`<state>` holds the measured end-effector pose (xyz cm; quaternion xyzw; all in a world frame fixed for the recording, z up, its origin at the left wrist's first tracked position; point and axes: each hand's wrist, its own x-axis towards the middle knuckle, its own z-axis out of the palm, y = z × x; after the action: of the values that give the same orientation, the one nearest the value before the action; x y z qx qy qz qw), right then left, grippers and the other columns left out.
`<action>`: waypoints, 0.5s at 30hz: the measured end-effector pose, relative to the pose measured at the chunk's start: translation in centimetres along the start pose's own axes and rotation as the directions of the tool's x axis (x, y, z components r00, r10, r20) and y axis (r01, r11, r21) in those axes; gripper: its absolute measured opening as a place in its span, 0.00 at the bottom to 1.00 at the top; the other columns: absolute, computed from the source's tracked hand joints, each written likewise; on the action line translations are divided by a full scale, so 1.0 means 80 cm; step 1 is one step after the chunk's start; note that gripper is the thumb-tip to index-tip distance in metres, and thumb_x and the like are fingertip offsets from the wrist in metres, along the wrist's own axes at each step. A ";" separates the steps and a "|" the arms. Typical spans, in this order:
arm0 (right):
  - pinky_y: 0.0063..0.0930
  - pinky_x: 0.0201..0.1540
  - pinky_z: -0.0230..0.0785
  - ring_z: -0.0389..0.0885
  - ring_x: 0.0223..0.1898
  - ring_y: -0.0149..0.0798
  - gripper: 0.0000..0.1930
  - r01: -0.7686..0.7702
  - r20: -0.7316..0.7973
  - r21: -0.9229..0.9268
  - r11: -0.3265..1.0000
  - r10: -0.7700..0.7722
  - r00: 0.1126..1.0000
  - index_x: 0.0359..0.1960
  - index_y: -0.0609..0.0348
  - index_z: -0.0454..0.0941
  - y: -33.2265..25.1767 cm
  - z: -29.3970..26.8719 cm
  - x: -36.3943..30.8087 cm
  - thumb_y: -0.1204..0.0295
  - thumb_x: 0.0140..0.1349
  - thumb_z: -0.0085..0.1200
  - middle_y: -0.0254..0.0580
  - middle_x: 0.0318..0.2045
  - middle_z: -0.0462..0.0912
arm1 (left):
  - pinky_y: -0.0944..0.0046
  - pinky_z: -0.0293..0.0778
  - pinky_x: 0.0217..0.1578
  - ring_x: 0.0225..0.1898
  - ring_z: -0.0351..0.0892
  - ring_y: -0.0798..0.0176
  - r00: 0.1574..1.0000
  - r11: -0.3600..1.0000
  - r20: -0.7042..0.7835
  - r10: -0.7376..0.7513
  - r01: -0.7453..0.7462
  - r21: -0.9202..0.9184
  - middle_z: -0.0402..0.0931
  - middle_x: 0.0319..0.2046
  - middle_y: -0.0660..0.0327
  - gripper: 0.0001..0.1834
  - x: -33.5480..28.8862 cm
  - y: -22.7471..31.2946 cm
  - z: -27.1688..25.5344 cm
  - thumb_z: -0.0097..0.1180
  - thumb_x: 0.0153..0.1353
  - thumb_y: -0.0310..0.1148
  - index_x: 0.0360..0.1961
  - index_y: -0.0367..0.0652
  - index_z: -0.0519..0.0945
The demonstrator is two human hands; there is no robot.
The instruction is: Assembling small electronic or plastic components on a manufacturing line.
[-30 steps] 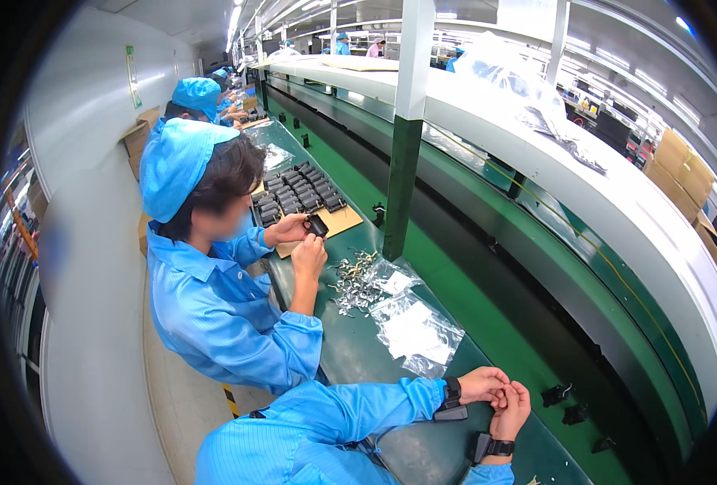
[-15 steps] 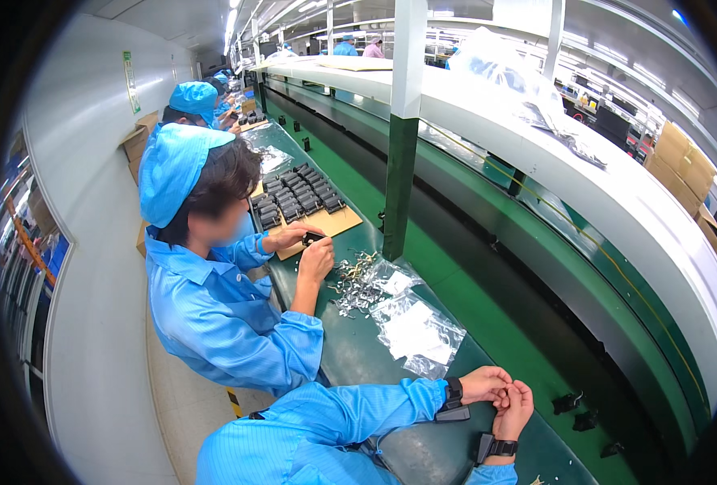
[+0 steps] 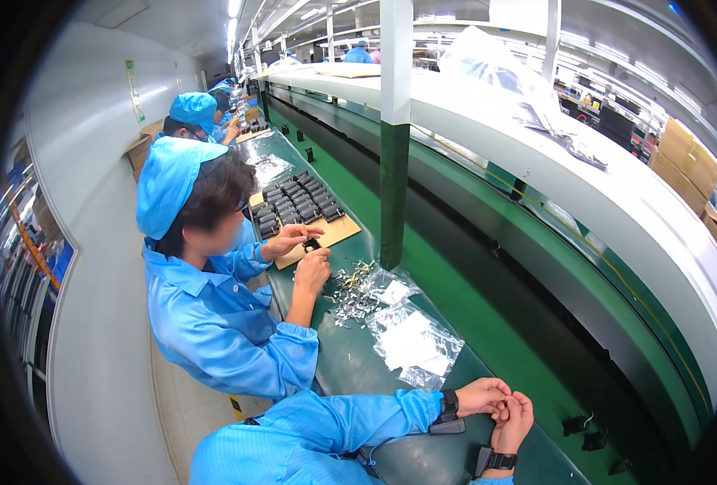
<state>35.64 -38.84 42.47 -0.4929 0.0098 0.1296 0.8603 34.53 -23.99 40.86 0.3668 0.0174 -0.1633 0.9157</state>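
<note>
Over the green table's edge at the lower right, my left hand (image 3: 481, 397) and my right hand (image 3: 513, 422) meet with their fingertips touching. Both pinch closed; whatever lies between the fingers is too small or hidden to name. Each wrist wears a black band with a dark module. Nearest to my left hand are clear plastic bags (image 3: 417, 343) with white contents. Beyond them spreads a loose pile of small metal parts (image 3: 353, 299).
A co-worker in blue (image 3: 213, 311) sits to my left, both hands at a small black part (image 3: 311, 245). Rows of black parts (image 3: 298, 198) lie on a cardboard sheet (image 3: 338, 230). A green-and-white post (image 3: 395, 162) rises at the table's far edge. Black parts (image 3: 594, 440) lie at right, beyond the table.
The view has shifted slightly, and my joined hands appear a little lower. They keep the same pinch. The co-worker's hands have shifted slightly around the black part.
</note>
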 end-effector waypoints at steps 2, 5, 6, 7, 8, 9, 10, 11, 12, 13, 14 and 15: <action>0.18 0.22 0.69 0.71 0.22 0.23 0.07 -0.004 -0.004 0.010 1.000 0.004 1.000 0.47 0.64 0.74 0.000 -0.001 0.000 0.80 0.70 0.50 0.37 0.31 0.81 | 0.66 0.76 0.35 0.36 0.83 0.62 1.000 1.000 -0.012 0.010 -0.010 0.026 0.80 0.35 0.54 0.06 0.000 -0.002 0.001 0.46 0.75 0.25 0.49 0.36 0.71; 0.19 0.21 0.69 0.71 0.21 0.22 0.07 -0.014 -0.014 0.018 1.000 0.015 1.000 0.47 0.63 0.74 0.003 -0.003 0.001 0.80 0.70 0.49 0.37 0.31 0.81 | 0.66 0.76 0.34 0.36 0.83 0.63 0.999 0.999 -0.028 0.017 -0.015 0.046 0.79 0.35 0.54 0.07 -0.001 -0.002 0.002 0.45 0.74 0.25 0.49 0.35 0.71; 0.19 0.21 0.69 0.70 0.21 0.22 0.07 -0.018 -0.016 0.015 1.000 0.018 1.000 0.47 0.63 0.74 0.004 -0.003 0.003 0.80 0.70 0.49 0.37 0.31 0.80 | 0.66 0.76 0.34 0.36 0.83 0.64 0.999 0.998 -0.035 0.016 -0.014 0.056 0.79 0.35 0.54 0.07 -0.001 -0.001 0.002 0.45 0.75 0.25 0.49 0.35 0.71; 0.19 0.21 0.69 0.70 0.21 0.22 0.07 -0.023 -0.019 0.020 1.000 0.023 1.000 0.47 0.63 0.74 0.005 -0.004 0.004 0.80 0.70 0.49 0.37 0.31 0.80 | 0.66 0.76 0.34 0.36 0.83 0.64 0.999 0.998 -0.040 0.010 -0.008 0.057 0.79 0.35 0.54 0.07 0.000 -0.003 0.001 0.45 0.75 0.25 0.49 0.35 0.71; 0.19 0.20 0.70 0.71 0.20 0.22 0.06 -0.019 -0.016 0.016 1.000 0.019 1.000 0.47 0.64 0.74 0.006 -0.004 0.004 0.80 0.70 0.49 0.37 0.31 0.80 | 0.66 0.76 0.33 0.35 0.82 0.64 0.999 0.996 -0.033 0.024 -0.022 0.081 0.79 0.35 0.54 0.07 0.001 -0.005 -0.001 0.45 0.74 0.24 0.49 0.35 0.71; 0.19 0.19 0.71 0.71 0.20 0.23 0.06 -0.014 -0.014 0.011 1.000 0.014 1.000 0.46 0.64 0.74 0.007 -0.004 0.005 0.80 0.70 0.49 0.37 0.30 0.80 | 0.66 0.75 0.32 0.35 0.82 0.65 0.999 0.994 -0.025 0.038 -0.036 0.105 0.79 0.35 0.55 0.07 0.002 -0.006 -0.002 0.44 0.74 0.23 0.49 0.35 0.71; 0.19 0.19 0.71 0.71 0.20 0.23 0.06 -0.018 -0.018 0.015 1.000 0.019 1.000 0.46 0.64 0.74 0.007 -0.003 0.004 0.80 0.70 0.49 0.37 0.30 0.80 | 0.66 0.75 0.32 0.35 0.82 0.65 0.999 0.994 -0.029 0.032 -0.029 0.106 0.79 0.35 0.55 0.07 0.002 -0.006 -0.002 0.44 0.74 0.23 0.49 0.35 0.71; 0.20 0.19 0.73 0.72 0.20 0.23 0.05 0.002 -0.020 -0.059 0.998 -0.003 1.000 0.46 0.64 0.74 0.007 -0.001 0.003 0.79 0.71 0.49 0.37 0.30 0.80 | 0.67 0.75 0.31 0.33 0.81 0.66 0.998 0.981 -0.007 0.066 -0.064 0.181 0.79 0.35 0.55 0.07 0.001 -0.007 -0.003 0.44 0.73 0.22 0.49 0.34 0.71; 0.20 0.19 0.74 0.74 0.21 0.24 0.05 0.022 -0.020 -0.132 0.991 -0.024 1.000 0.45 0.64 0.74 0.007 0.001 0.001 0.79 0.71 0.49 0.37 0.30 0.80 | 0.68 0.74 0.30 0.32 0.81 0.67 0.995 0.962 0.018 0.098 -0.099 0.255 0.78 0.35 0.56 0.08 0.001 -0.008 -0.002 0.43 0.72 0.21 0.49 0.34 0.71; 0.20 0.19 0.74 0.74 0.21 0.24 0.05 0.016 -0.023 -0.128 0.992 -0.019 1.000 0.45 0.64 0.74 0.009 0.002 0.000 0.79 0.71 0.49 0.37 0.30 0.80 | 0.68 0.74 0.30 0.32 0.81 0.67 0.996 0.962 0.013 0.092 -0.093 0.256 0.78 0.35 0.56 0.08 0.001 -0.011 -0.003 0.43 0.72 0.21 0.49 0.34 0.71; 0.20 0.19 0.76 0.76 0.21 0.24 0.04 0.026 -0.030 -0.154 0.988 -0.031 0.999 0.45 0.64 0.74 0.010 0.003 0.000 0.78 0.72 0.49 0.37 0.30 0.79 | 0.68 0.73 0.29 0.32 0.80 0.69 0.990 0.938 -0.007 0.142 -0.132 0.320 0.78 0.36 0.57 0.09 0.001 -0.015 -0.003 0.42 0.71 0.20 0.49 0.35 0.71; 0.20 0.19 0.77 0.78 0.22 0.25 0.04 0.035 -0.035 -0.182 0.983 -0.042 0.999 0.45 0.64 0.74 0.011 0.004 -0.001 0.78 0.73 0.48 0.37 0.29 0.79 | 0.69 0.73 0.28 0.31 0.78 0.70 0.981 0.908 -0.023 0.192 -0.169 0.382 0.77 0.36 0.58 0.10 -0.001 -0.016 0.001 0.42 0.70 0.19 0.49 0.35 0.71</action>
<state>35.29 -38.13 41.89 -0.5717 0.0052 0.1037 0.8139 34.07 -24.87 40.06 0.5413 -0.0210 -0.0671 0.8379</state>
